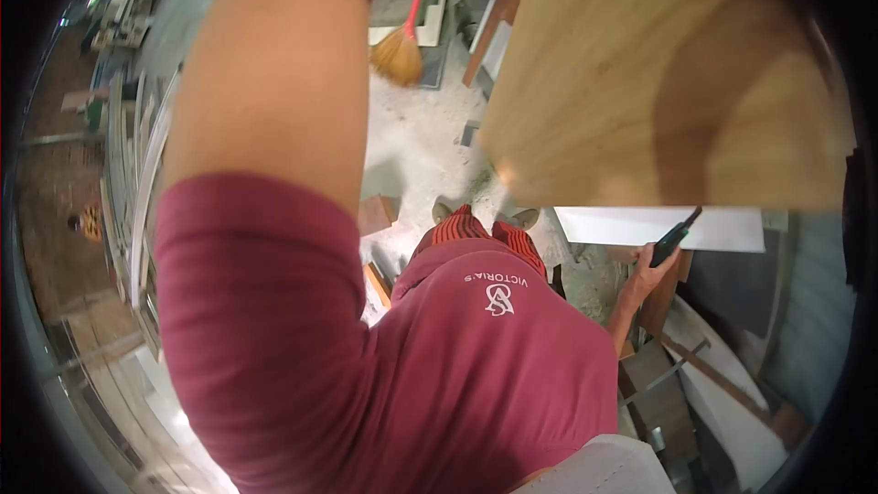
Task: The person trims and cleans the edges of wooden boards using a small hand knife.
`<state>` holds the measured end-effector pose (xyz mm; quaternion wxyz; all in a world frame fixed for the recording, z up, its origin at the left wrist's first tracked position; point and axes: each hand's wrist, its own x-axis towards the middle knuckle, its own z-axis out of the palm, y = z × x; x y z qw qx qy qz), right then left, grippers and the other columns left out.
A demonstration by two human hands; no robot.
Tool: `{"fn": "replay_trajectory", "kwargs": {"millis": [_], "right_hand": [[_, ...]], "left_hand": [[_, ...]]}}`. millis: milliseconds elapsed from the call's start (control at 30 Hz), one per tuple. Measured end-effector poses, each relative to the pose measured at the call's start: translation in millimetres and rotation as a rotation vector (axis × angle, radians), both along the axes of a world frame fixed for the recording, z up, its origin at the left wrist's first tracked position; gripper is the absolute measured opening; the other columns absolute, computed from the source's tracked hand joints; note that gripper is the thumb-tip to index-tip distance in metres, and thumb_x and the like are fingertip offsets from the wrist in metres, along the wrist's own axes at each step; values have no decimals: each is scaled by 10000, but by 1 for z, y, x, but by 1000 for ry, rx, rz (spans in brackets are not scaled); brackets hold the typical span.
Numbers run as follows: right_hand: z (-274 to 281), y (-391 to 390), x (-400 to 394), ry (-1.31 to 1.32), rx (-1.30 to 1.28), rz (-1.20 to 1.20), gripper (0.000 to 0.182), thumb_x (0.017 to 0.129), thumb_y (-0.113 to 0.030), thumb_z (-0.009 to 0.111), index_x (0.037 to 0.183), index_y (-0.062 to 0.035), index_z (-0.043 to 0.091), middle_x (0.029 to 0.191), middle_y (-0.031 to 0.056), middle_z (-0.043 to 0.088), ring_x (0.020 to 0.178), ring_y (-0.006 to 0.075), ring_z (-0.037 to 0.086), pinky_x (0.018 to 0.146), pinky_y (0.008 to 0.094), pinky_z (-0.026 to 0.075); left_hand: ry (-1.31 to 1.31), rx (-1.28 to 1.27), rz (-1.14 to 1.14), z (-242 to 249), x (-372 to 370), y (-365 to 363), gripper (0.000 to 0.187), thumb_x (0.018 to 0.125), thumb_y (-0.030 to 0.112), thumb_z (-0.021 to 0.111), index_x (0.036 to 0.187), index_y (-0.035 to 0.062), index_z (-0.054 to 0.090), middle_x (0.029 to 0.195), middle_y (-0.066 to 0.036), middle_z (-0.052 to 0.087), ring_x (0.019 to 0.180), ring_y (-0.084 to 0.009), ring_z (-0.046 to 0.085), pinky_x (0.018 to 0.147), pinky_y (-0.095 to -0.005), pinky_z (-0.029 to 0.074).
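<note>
My right hand (647, 276) is low at the right, its fingers closed around a dark, slim hand tool (674, 240) with a narrow tip. I cannot tell what kind of tool it is. Above that tip stretches a large wooden panel (585, 82), its lower edge close by and a dark shadow across its face. My left arm (265, 82) is raised and fills the left part of the head view. Its forearm bends across the top edge, and the left hand lies outside the frame.
A broom (399, 57) with a red handle rests on the dusty floor (412, 133) ahead. Below the panel lies a white board (713, 230). Wood offcuts (654, 380) crowd the lower right, and long strips (144, 192) line the left.
</note>
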<state>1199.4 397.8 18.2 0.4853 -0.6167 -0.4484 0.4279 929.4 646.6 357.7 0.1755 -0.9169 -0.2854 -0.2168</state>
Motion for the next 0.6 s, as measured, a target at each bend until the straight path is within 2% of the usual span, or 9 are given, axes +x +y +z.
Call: {"fn": "replay_trajectory", "kwargs": {"millis": [33,100,133,167,200,300,500,533,600], "right_hand": [[8,4,-12,26,54,33,615,832,-204,549,1304,-10,207,875,41,462,718,119,452,666,249,401],[26,9,-47,136,173,150,660,818,-245,572,1299,9,199,875,53,474,739,128,465,714,259,407],[18,8,-47,43,246,241,500,860,-250,506,1238,1,297,923,75,488,804,137,483,689,271,425],[11,9,-52,-249,354,149,503,870,-333,478,1222,-4,332,1040,106,472,921,161,477,767,279,430],[12,2,-64,-303,404,95,504,863,-321,489,1216,2,331,1049,109,466,925,165,476,771,282,429],[20,-22,-102,-30,389,93,506,843,-284,523,1199,20,330,1075,118,450,936,177,474,782,289,427],[47,-73,-148,171,372,77,518,809,-223,578,1171,51,329,1118,132,422,955,198,471,801,301,424],[53,-77,-150,449,344,-29,501,820,-229,563,1157,59,330,1116,133,420,945,197,472,774,299,434],[41,-82,-140,737,326,-136,485,832,-235,547,1143,67,331,1113,134,419,934,196,473,747,297,445]], "left_hand": [[11,13,5,3,-17,-20,548,691,561,585,820,30,607,714,-183,584,687,-302,584,618,-391,467],[30,30,29,8,-53,-54,539,693,558,584,803,31,602,702,-175,581,673,-296,581,606,-386,464],[37,37,46,10,-71,-70,534,694,556,584,794,31,600,697,-172,579,666,-293,580,600,-384,463],[44,44,69,11,-88,-86,530,695,554,584,785,32,597,691,-168,578,659,-290,578,594,-381,462],[38,49,90,9,-103,-105,527,696,553,584,777,32,594,685,-164,576,652,-287,577,588,-379,460],[45,48,156,8,-138,-146,516,699,547,584,750,34,587,667,-153,571,631,-278,573,570,-372,456],[58,74,212,16,-161,-212,500,706,537,583,698,37,571,632,-131,561,588,-259,565,535,-358,449],[57,86,211,17,-161,-219,498,707,535,583,689,37,568,626,-127,560,581,-256,564,529,-355,447],[46,108,206,21,-162,-236,495,709,532,582,672,38,563,614,-120,556,567,-250,561,517,-350,445]]}}
